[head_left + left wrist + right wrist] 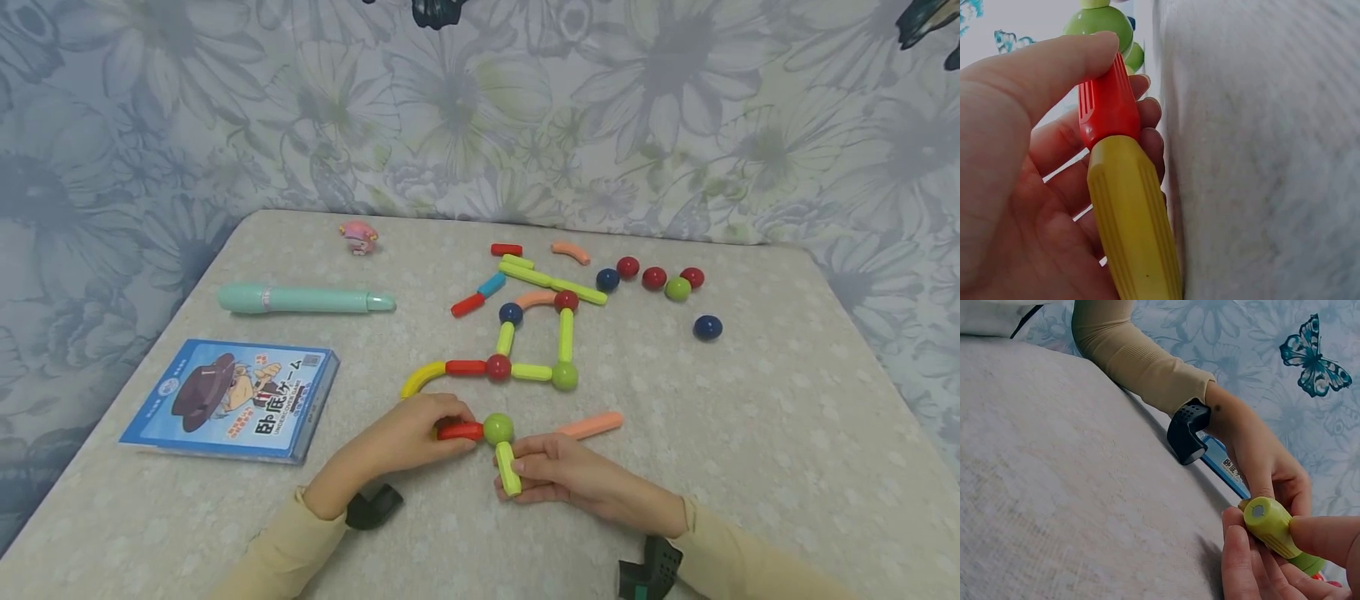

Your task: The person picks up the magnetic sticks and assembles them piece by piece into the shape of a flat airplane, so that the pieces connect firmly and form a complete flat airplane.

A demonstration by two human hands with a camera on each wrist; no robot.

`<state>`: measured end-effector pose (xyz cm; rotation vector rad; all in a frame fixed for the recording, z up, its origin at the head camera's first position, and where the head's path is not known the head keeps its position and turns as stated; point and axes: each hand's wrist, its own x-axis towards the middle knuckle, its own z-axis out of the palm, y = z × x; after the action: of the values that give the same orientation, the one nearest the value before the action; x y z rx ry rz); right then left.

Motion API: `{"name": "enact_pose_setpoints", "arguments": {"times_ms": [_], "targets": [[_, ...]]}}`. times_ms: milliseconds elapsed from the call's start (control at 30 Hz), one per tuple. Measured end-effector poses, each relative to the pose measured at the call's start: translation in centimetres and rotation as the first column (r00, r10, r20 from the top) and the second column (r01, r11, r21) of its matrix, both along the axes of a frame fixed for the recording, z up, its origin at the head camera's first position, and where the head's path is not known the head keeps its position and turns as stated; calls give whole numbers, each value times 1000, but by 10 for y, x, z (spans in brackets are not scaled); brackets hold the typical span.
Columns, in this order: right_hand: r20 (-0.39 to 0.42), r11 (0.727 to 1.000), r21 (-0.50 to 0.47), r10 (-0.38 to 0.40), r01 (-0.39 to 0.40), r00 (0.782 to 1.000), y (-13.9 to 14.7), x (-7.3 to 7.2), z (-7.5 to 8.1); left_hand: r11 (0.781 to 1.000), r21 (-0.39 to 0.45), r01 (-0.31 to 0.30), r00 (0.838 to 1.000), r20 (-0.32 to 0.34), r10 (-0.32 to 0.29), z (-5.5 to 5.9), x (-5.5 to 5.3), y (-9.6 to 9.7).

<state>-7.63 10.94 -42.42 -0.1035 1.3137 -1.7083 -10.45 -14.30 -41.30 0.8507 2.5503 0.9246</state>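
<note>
My left hand [408, 429] pinches a red rod [461, 431] between thumb and fingers. In the left wrist view a curved yellow rod [1132, 219] joins the red rod's near end and runs along the palm. The red rod's other end meets a green ball [498, 428]. My right hand [562, 471] holds a short lime rod [507, 469] that runs from this ball toward me; its free end shows a grey metal disc in the right wrist view. Just beyond lies a joined frame of lime rods, balls and a peach curve, with a red rod [466, 367] at its left.
A peach rod [592, 426] lies beyond the right hand. Loose rods and several balls [654, 277] are at the back right. On the left are a blue game box [232, 400] and a mint-green tube [307, 299]; a pink figurine [359, 237] stands at the back.
</note>
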Motion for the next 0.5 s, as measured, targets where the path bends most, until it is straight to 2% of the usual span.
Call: {"name": "enact_pose_setpoints", "arguments": {"times_ms": [333, 500], "targets": [[-10, 999, 33, 13, -13, 1000, -3, -1, 1, 996, 84, 36, 999, 28, -38, 1, 4, 3], [-34, 999, 35, 28, -27, 999, -4, -1, 0, 991, 123, 55, 998, 14, -57, 0, 5, 8]]}}
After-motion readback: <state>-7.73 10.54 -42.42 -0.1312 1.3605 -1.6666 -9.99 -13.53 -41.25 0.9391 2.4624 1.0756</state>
